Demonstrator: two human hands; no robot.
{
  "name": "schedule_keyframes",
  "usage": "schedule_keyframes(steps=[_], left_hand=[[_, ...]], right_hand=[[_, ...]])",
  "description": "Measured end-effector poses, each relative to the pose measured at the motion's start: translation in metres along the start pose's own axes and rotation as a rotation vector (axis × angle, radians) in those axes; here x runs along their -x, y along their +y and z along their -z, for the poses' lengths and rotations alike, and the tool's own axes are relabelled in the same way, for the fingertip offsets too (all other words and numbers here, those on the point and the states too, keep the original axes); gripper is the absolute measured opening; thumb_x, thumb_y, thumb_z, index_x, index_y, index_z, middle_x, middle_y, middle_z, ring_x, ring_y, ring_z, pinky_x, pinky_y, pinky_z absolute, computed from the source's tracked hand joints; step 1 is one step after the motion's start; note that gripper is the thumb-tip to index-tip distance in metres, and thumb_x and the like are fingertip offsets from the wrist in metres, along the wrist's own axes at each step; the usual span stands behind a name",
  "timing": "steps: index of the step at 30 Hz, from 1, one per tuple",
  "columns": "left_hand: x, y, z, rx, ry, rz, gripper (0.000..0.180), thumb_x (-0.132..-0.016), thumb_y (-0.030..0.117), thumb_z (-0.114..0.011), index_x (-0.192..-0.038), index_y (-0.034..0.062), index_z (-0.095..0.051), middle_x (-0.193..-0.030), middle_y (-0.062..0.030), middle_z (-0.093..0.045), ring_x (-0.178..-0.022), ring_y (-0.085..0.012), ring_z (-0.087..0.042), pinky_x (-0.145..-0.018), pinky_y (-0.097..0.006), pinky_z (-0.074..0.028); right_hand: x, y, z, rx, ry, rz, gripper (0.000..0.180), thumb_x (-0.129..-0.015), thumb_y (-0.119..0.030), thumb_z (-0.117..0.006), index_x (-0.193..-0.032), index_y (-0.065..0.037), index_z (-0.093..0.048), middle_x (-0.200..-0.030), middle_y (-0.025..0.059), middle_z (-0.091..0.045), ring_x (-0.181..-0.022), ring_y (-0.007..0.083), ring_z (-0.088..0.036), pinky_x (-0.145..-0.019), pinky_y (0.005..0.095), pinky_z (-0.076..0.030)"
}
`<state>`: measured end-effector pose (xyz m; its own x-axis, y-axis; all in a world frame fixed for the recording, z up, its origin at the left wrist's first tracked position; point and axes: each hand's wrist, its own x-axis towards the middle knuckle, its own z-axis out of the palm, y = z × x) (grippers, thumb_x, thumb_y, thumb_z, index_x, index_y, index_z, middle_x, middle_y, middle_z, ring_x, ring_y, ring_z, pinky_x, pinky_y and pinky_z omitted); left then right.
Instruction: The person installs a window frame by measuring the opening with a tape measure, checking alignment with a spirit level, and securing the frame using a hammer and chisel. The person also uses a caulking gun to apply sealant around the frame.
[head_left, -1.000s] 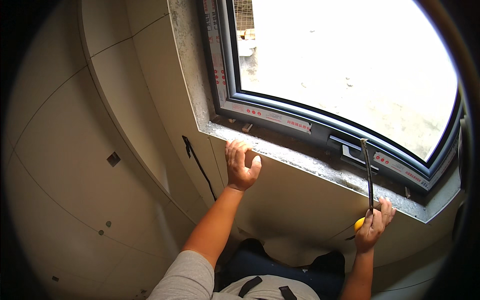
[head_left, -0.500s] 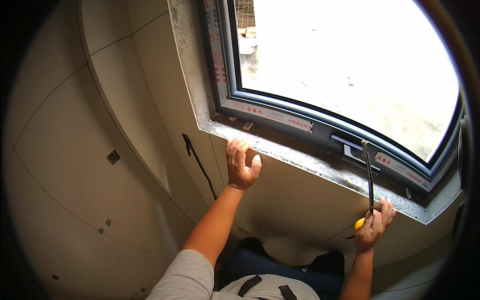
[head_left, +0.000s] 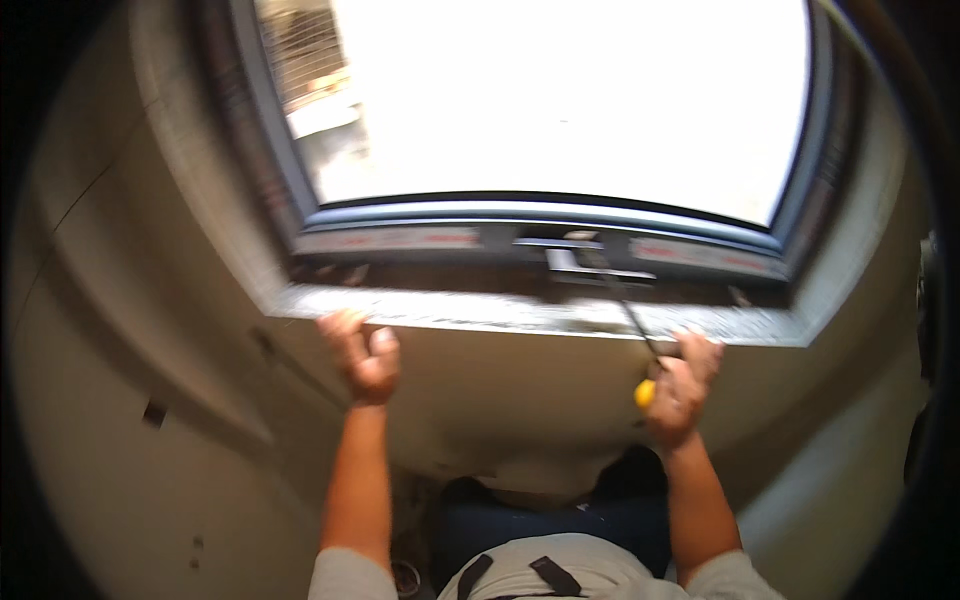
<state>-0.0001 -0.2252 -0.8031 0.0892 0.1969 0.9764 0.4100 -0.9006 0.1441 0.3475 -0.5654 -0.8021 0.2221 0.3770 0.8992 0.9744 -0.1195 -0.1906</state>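
Leftmost, a pale tiled wall [head_left: 110, 400] curves down beside the window recess, with a small dark square fitting set in it. Next comes the left hand [head_left: 365, 355], raised on a bare forearm, its fingers hooked over the front edge of the rough grey sill [head_left: 480, 312] and its thumb below the edge; that grip is curled onto the sill and holds nothing loose. Above the sill runs the dark window frame [head_left: 440, 238], with a bright, washed-out pane over it and a flat metal handle [head_left: 585, 268] lying near the middle of the lower rail. Further right, the right hand [head_left: 680, 385] rests against the sill's front edge, its grip closed around a screwdriver [head_left: 640, 360] with a yellow handle. The thin dark shaft slants up and left from the fist, across the sill toward the handle; whether its tip touches anything is blurred.
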Motion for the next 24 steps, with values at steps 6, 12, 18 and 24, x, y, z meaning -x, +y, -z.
schedule_keyframes(steps=[6,12,18,24], left_hand=[[-0.005,0.002,0.001,-0.006,-0.037,-0.051,0.033,-0.099,0.018,-0.06,-0.126,0.0,-0.063,-0.127,-0.0182,-0.064,-0.13,-0.0405,-0.057,-0.126,-0.06,-0.029],[0.016,-0.014,-0.005,-0.073,-0.052,-0.014,0.036,-0.101,0.02,-0.057,-0.131,-0.0002,-0.061,-0.137,-0.0202,-0.062,-0.14,-0.041,-0.053,-0.13,-0.061,-0.023],[0.015,-0.01,-0.006,-0.089,-0.061,-0.016,0.035,-0.101,0.02,-0.057,-0.13,-0.0004,-0.061,-0.137,-0.0205,-0.062,-0.14,-0.0417,-0.052,-0.13,-0.061,-0.024],[0.018,-0.016,0.002,-0.117,-0.066,0.015,0.039,-0.101,0.021,-0.058,-0.133,-0.0011,-0.058,-0.139,-0.0214,-0.062,-0.14,-0.0422,-0.052,-0.131,-0.062,-0.023]], right_hand=[[-0.004,0.003,0.005,-0.049,-0.032,-0.058,0.017,-0.078,-0.012,-0.063,-0.091,-0.006,-0.071,-0.139,0.0195,-0.066,-0.141,0.0406,-0.053,-0.131,0.0591,-0.016],[-0.01,-0.005,0.012,-0.011,0.011,-0.047,0.007,-0.088,-0.014,-0.066,-0.088,-0.008,-0.071,-0.138,0.0143,-0.068,-0.139,0.0347,-0.056,-0.13,0.0533,-0.018],[-0.01,-0.004,0.016,-0.016,0.009,-0.047,0.006,-0.089,-0.013,-0.066,-0.087,-0.009,-0.07,-0.137,0.0136,-0.068,-0.139,0.0334,-0.057,-0.131,0.0522,-0.016],[-0.003,0.001,-0.001,-0.081,0.017,-0.06,0.011,-0.085,-0.011,-0.063,-0.089,-0.007,-0.072,-0.138,0.0157,-0.068,-0.139,0.0372,-0.056,-0.132,0.0546,-0.015]])
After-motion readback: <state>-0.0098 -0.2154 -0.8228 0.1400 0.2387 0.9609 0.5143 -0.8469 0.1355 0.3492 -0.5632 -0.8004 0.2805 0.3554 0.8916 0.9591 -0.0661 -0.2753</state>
